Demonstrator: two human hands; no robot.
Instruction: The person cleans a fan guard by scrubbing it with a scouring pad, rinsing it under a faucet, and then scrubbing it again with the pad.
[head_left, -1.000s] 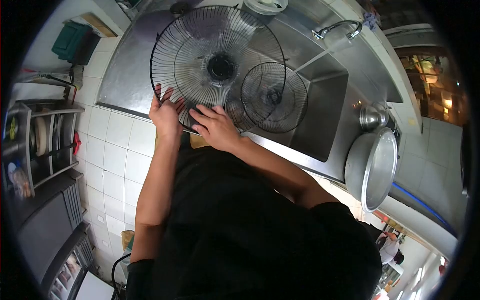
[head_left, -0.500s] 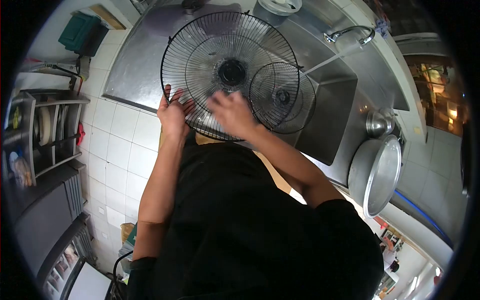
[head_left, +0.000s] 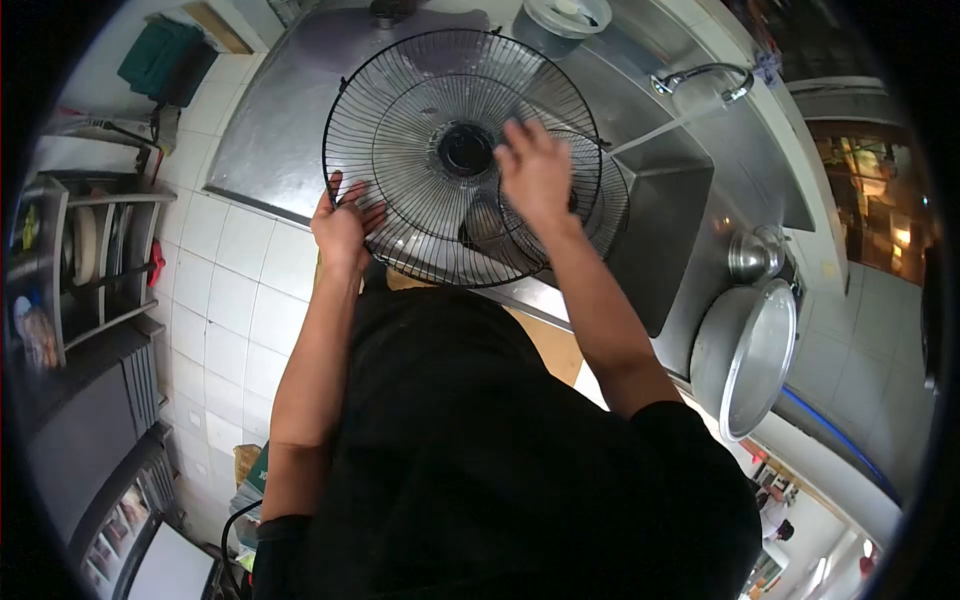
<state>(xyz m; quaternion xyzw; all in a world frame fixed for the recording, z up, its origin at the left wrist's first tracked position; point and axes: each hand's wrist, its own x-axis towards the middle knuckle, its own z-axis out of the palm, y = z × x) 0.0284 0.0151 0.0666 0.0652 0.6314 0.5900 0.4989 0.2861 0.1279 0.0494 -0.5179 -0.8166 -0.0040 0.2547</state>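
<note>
A large round black wire fan guard [head_left: 466, 150] is tilted over the steel counter and sink. At its lower left rim, my left hand [head_left: 343, 222] grips the edge, some fingers showing behind the wires. My right hand [head_left: 537, 175] is over the right half of the guard, fingers curled and blurred by motion; what lies under the fingertips is too smeared to make out. A smaller wire guard [head_left: 608, 215] is behind and to the right, partly covered by the large one and my right hand.
The tap [head_left: 705, 75] runs a stream into the steel sink [head_left: 665, 240]. A lidded tub [head_left: 562, 22] stands at the back. On the right are metal bowls [head_left: 755, 253] and a large metal basin [head_left: 755, 360]. A rack [head_left: 110, 260] stands left; a person [head_left: 775, 515] appears far lower right.
My right hand has moved up and to the right across the large guard. My left hand stays at the rim, and the guard has shifted only slightly.
</note>
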